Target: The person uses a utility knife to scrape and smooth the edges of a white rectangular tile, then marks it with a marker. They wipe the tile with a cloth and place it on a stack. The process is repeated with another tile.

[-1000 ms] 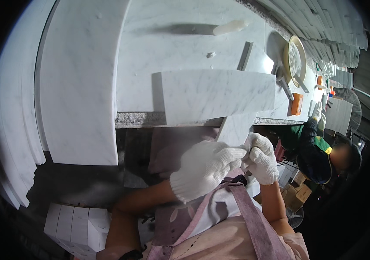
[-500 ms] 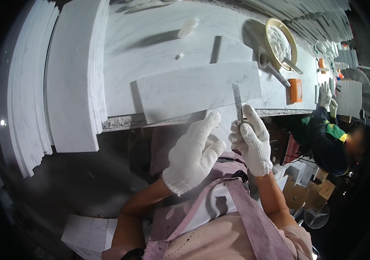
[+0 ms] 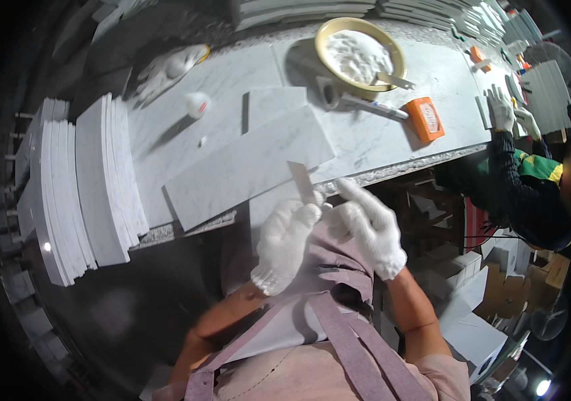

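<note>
My left hand [image 3: 282,242], in a white knitted glove, is closed with its fingertips on the lower end of a thin, flat, grey blade [image 3: 300,180]. The blade points up and away, over the near edge of a pale marble slab [image 3: 242,167]. To its right, my gloved right hand [image 3: 374,230] has its fingers apart and seems to hold nothing; its index finger stretches toward the bench. The slab lies slanted on the bench and overhangs the front edge. A smaller marble piece [image 3: 275,107] lies behind it.
Stacked marble slabs [image 3: 101,180] stand at the left. On the bench [image 3: 232,73] are a bowl of white powder [image 3: 399,57] with a scraper, a marker [image 3: 375,105], an orange box [image 3: 425,120], a small white bottle [image 3: 196,105] and a loose glove [image 3: 168,70]. Another person's gloved hands [image 3: 502,107] work far right.
The blade has passed from my right hand to my left. My right hand has opened and come away from it. The view has swung, showing more of the bench's back.
</note>
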Motion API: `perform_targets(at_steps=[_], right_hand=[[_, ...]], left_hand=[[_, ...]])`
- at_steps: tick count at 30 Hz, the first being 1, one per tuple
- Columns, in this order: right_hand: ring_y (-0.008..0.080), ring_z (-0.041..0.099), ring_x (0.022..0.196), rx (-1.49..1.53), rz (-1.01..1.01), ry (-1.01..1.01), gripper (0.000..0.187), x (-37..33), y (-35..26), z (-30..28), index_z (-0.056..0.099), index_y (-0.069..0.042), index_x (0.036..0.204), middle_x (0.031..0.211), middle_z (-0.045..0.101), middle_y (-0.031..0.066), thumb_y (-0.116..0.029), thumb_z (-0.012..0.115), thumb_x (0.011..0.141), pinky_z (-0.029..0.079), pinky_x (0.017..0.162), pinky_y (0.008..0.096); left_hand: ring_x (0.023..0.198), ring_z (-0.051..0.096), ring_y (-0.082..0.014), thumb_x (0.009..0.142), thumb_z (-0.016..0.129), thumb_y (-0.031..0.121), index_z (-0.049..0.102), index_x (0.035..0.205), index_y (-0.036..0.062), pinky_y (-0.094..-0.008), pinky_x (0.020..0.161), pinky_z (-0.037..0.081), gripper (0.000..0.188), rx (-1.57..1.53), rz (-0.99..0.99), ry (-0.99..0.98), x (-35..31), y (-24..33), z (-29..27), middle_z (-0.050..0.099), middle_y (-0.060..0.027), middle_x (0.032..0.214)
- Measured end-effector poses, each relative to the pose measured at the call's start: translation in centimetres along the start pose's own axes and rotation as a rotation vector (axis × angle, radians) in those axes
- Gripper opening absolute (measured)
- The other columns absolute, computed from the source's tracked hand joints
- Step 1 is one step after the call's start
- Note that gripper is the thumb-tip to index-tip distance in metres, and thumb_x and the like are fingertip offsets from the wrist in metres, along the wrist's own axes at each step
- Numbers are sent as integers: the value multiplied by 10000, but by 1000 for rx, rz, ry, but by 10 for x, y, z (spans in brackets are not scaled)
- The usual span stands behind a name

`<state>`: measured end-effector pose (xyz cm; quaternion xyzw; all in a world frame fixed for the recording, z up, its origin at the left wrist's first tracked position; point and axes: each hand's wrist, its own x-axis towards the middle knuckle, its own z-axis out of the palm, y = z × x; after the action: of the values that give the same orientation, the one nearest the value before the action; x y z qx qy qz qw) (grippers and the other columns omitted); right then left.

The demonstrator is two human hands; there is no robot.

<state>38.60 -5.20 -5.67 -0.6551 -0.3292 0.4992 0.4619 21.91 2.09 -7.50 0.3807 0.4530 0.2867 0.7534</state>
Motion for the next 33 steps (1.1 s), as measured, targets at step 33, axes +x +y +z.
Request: perform_targets(at_steps=[33], right_hand=[[47,633,695,-61,-14,423,359,40,71,-62,634,-79,1408,971,711,0,-184,657,1066,520,599,214]], left_hand=[[664,711,-187,1065,615,209,583,1239,-36,-326,592,610,302,268,-264,-132,75,-25,69,692,-136,956]])
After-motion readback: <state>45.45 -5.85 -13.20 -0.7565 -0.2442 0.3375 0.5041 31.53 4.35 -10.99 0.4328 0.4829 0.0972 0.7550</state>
